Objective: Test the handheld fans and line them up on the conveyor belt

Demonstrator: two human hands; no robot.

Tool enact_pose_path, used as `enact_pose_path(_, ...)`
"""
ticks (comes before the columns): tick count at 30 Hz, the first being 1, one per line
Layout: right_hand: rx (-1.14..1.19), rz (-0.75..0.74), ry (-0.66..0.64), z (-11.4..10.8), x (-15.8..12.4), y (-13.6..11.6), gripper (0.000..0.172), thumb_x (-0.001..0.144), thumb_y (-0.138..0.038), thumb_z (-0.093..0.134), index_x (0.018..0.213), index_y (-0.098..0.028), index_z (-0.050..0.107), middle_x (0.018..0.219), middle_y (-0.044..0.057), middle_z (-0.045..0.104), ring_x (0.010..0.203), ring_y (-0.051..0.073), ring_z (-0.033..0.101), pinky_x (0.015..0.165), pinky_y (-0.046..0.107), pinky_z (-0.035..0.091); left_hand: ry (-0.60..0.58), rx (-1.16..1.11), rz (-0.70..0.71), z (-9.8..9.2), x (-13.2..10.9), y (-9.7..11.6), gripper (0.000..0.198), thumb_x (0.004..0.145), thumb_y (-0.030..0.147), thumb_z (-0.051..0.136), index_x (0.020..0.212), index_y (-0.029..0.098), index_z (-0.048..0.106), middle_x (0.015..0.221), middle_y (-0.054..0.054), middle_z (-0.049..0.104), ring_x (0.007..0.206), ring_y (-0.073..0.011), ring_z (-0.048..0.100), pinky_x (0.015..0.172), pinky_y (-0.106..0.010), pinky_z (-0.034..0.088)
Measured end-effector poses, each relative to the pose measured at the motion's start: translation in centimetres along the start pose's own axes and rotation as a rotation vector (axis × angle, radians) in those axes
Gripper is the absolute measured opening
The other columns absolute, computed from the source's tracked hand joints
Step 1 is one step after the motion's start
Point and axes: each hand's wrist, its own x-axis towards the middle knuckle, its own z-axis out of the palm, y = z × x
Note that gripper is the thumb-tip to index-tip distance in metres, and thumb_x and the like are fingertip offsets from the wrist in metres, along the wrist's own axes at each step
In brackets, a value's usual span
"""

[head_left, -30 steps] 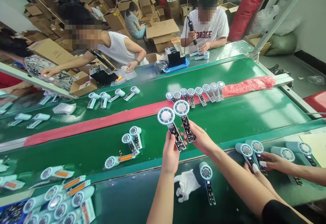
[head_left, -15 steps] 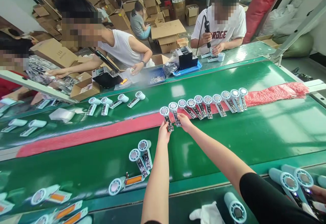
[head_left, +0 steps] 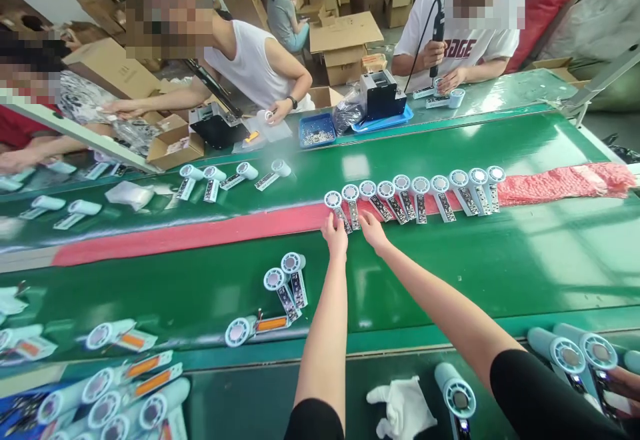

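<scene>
My left hand [head_left: 335, 235] is at the leftmost of a row of light-blue handheld fans, with its fingers on the lower part of this fan [head_left: 333, 200]. That fan has a round grilled head and a handle with a bare circuit board. Beside the second fan [head_left: 351, 193], my right hand [head_left: 373, 230] has its fingers apart, close to the board's edge. Several similar fans [head_left: 421, 187] continue rightward along the red strip [head_left: 200, 231], heads toward the far side.
Two fans [head_left: 274, 280] lie nearer me on the green belt [head_left: 425, 307], beside a fan with an orange battery [head_left: 273, 324]. A white glove [head_left: 403, 407] and another fan [head_left: 456, 393] lie in front. Co-workers sit across; a person's hand [head_left: 625, 383] shows at right.
The view has shifted, so the scene sits higher and further right. My right hand's fingers have come off the second fan's board. My left hand stays at the first fan, whose board has swung slightly.
</scene>
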Motion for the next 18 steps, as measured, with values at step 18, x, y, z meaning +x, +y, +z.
enact_pose_path(18,0.324,0.133,-0.167,-10.1,-23.3,1.4,0.050,0.070,-0.063,0.064,0.091,-0.018,0.068,0.084,0.006,0.069,0.074,0.017,0.061,0.069,0.032,0.045,0.141,0.914,-0.024,-14.7,-9.8,-5.4,0.027,0.072,0.038,0.066,0.084,0.014,0.070,0.104,-0.022,0.064,0.115,-0.0439,0.048,0.099,-0.059,0.027)
